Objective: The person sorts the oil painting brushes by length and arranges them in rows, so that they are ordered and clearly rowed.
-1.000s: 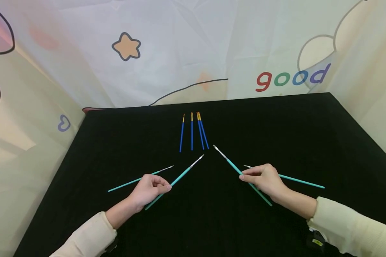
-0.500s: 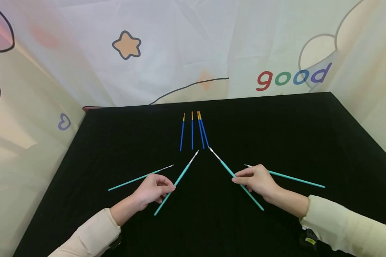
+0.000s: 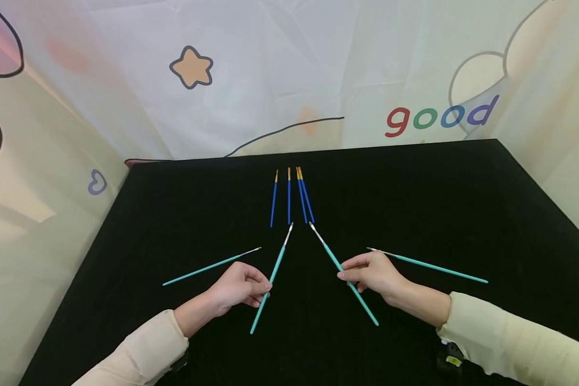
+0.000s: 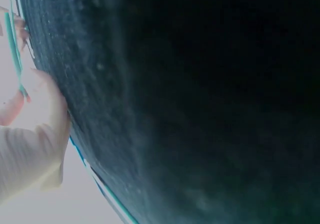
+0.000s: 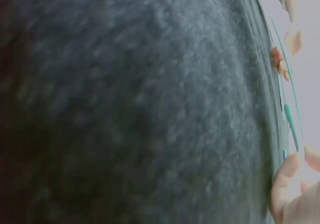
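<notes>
My left hand pinches a turquoise paintbrush between thumb and fingers, bristles tilted up and away. A matching turquoise paintbrush is pinched by my right hand. In the head view the two brush tips come close together, just at the near ends of several blue paintbrushes. The left wrist view catches the left hand at its edge. On the far side of the right wrist view appear the right hand and part of its turquoise paintbrush.
Another turquoise paintbrush lies slanted beyond the left hand, and one more turquoise paintbrush lies to the right, beyond the right hand. Everything rests on a black cloth-covered table. A printed curtain hangs behind its far edge.
Both hands have drawn inward, toward each other and slightly nearer me. The held turquoise paintbrushes have turned steeper, and their tips have come closer together.
</notes>
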`<action>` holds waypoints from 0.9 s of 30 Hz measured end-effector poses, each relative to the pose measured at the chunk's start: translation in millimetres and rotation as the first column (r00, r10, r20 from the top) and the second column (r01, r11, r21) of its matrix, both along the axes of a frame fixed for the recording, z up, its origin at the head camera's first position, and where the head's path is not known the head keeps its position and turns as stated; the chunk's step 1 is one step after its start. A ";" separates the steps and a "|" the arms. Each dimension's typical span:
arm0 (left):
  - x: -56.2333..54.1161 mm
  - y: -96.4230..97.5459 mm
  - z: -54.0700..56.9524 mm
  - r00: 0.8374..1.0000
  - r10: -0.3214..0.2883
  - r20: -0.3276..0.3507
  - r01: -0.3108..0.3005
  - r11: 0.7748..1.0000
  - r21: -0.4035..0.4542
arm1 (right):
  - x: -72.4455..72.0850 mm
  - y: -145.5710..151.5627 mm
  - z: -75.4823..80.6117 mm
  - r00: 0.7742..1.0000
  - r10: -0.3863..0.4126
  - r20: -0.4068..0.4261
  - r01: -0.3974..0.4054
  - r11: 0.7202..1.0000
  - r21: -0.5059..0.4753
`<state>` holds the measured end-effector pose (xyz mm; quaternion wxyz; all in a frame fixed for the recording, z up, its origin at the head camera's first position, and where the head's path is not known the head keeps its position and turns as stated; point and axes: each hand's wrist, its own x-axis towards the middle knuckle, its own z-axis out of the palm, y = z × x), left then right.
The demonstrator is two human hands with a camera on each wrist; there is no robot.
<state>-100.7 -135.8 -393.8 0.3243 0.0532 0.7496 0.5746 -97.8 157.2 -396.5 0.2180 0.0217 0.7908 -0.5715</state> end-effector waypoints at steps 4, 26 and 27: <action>-0.1 6.2 -0.8 1.000 -0.020 0.017 0.020 0.999 0.040 | -0.4 -3.9 -1.6 0.999 0.000 0.041 0.002 0.999 -0.041; -5.6 28.0 -8.4 0.988 -0.001 0.154 -0.009 0.998 0.063 | -1.8 -22.8 -3.3 0.992 0.011 0.127 0.008 0.989 -0.148; -5.7 28.8 -8.1 0.987 -0.001 0.159 -0.009 0.998 0.063 | -1.9 -23.1 -3.9 0.991 0.010 0.136 0.010 0.988 -0.151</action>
